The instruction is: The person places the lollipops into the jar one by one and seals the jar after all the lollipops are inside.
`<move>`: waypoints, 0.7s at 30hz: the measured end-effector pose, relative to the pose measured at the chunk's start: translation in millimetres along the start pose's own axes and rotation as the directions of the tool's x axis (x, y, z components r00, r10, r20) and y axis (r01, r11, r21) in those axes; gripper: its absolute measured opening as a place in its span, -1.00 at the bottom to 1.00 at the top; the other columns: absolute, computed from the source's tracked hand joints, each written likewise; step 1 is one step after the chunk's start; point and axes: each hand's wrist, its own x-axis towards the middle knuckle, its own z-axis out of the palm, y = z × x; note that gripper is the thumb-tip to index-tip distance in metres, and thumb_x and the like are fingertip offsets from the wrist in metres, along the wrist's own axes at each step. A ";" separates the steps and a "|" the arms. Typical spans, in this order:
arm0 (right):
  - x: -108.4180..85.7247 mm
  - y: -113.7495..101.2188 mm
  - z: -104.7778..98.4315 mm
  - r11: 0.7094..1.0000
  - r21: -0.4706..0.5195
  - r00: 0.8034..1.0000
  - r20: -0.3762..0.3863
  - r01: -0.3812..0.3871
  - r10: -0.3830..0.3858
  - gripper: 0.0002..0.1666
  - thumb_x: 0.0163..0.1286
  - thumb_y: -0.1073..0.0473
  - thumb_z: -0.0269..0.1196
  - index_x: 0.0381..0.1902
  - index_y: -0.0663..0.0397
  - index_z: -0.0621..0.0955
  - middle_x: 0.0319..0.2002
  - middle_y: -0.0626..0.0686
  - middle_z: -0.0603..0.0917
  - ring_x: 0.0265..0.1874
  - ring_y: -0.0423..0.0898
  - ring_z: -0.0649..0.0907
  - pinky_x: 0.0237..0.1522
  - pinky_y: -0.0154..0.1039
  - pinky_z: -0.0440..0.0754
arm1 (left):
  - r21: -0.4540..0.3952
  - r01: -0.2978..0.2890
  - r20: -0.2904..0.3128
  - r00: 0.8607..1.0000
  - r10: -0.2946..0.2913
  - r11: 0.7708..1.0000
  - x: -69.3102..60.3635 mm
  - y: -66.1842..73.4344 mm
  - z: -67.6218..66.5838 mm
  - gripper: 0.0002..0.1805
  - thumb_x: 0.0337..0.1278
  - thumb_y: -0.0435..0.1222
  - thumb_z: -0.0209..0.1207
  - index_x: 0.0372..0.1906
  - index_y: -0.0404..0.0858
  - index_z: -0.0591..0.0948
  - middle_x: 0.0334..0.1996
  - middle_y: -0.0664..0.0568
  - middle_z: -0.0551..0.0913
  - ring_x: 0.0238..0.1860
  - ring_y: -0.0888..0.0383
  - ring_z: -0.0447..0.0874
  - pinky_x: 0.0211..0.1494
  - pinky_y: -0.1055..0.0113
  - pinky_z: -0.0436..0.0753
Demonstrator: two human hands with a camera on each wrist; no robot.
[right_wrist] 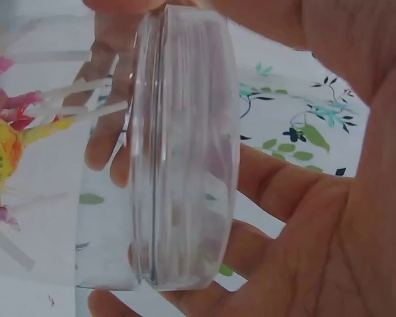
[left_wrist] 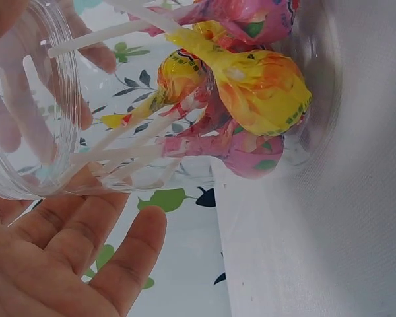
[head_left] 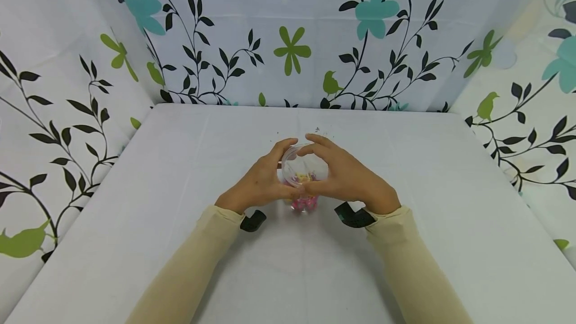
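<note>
A clear plastic jar stands on the white table between the hands. Inside it are several lollipops in yellow and pink wrappers, sticks toward the mouth. Over the mouth sits a clear round lid. My left hand holds the jar's upper part from the left, fingers passing behind it. From the right, my right hand grips the lid, thumb in front and fingers behind. In the head view the hands hide much of the jar's sides.
A white cloth covers the table. Curtains printed with leaves, flowers and birds hang at the back and both sides. Tiny dark marks show on the cloth behind the jar.
</note>
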 end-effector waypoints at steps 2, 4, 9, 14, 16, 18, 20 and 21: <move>0.1 1.0 -1.0 1.000 0.013 1.000 -0.005 0.025 -0.025 -0.25 0.20 -0.03 0.53 0.31 0.05 0.57 0.55 0.08 0.31 0.54 0.13 0.30 0.45 0.25 0.36 | -0.001 -0.004 -0.003 1.000 0.004 1.000 0.4 -0.2 -0.1 0.18 -0.05 -0.11 0.59 0.63 0.01 0.10 0.33 0.02 0.52 0.25 -0.08 0.57 0.27 -0.04 0.62; 1.1 1.5 -0.1 0.999 0.005 0.999 -0.027 0.032 -0.031 -0.27 0.19 -0.04 0.54 0.26 0.07 0.58 0.44 0.09 0.41 0.44 0.10 0.42 0.40 0.19 0.44 | -0.006 -0.011 -0.003 1.000 0.011 1.000 0.7 -0.4 0.1 0.16 -0.04 -0.12 0.57 0.63 0.00 0.10 0.33 0.02 0.51 0.24 -0.06 0.58 0.27 -0.03 0.63; 1.1 1.1 1.3 1.000 -0.012 0.999 -0.048 -0.005 0.004 -0.24 0.17 -0.15 0.57 0.21 0.08 0.59 0.38 0.10 0.39 0.34 0.10 0.48 0.33 0.15 0.51 | -0.006 -0.014 -0.002 1.000 0.014 1.000 1.0 -0.4 1.0 0.12 -0.02 -0.12 0.52 0.62 -0.02 0.12 0.33 0.02 0.51 0.24 -0.05 0.58 0.28 -0.03 0.63; -1.3 1.2 -1.9 1.000 0.016 1.000 -0.004 0.002 -0.002 -0.34 0.23 -0.05 0.49 0.24 0.05 0.60 0.59 0.10 0.26 0.57 0.16 0.27 0.46 0.28 0.35 | 0.007 -0.017 -0.010 1.000 0.017 1.000 0.9 -0.4 0.9 0.17 -0.06 -0.09 0.60 0.62 -0.03 0.13 0.35 0.05 0.50 0.24 -0.07 0.59 0.28 -0.02 0.63; -0.8 1.0 -2.0 1.000 0.016 1.000 -0.013 0.012 -0.012 -0.36 0.23 -0.03 0.49 0.21 0.07 0.60 0.53 0.13 0.35 0.52 0.16 0.34 0.44 0.26 0.38 | 0.007 -0.014 -0.010 1.000 0.014 1.000 0.9 -0.8 1.1 0.16 -0.04 -0.09 0.59 0.62 -0.02 0.13 0.36 0.05 0.50 0.24 -0.07 0.60 0.27 -0.02 0.63; -0.3 -0.1 -1.2 1.000 0.005 0.999 -0.033 0.012 -0.012 -0.35 0.22 -0.05 0.53 0.18 0.09 0.61 0.42 0.15 0.42 0.42 0.16 0.44 0.38 0.21 0.47 | 0.002 -0.013 -0.006 1.000 0.013 1.000 0.9 -1.2 1.2 0.14 -0.02 -0.10 0.56 0.62 -0.02 0.12 0.36 0.03 0.49 0.25 -0.05 0.59 0.29 -0.02 0.62; 0.2 -0.6 -0.3 1.000 -0.006 0.999 -0.049 0.011 -0.011 -0.32 0.20 -0.09 0.57 0.16 0.11 0.61 0.34 0.16 0.45 0.32 0.16 0.50 0.32 0.18 0.52 | 0.001 -0.010 -0.004 1.000 0.010 1.000 0.5 -1.4 1.3 0.12 0.01 -0.10 0.54 0.62 -0.03 0.12 0.36 0.02 0.49 0.26 -0.02 0.57 0.31 -0.03 0.61; 0.3 -0.6 0.0 1.000 -0.007 0.999 -0.049 0.008 -0.008 -0.32 0.20 -0.10 0.58 0.16 0.10 0.61 0.35 0.15 0.44 0.33 0.16 0.49 0.31 0.17 0.53 | 0.000 -0.007 -0.005 1.000 0.007 1.000 0.3 -1.5 1.4 0.11 0.02 -0.11 0.52 0.62 -0.02 0.12 0.36 0.02 0.49 0.26 -0.01 0.57 0.31 -0.03 0.60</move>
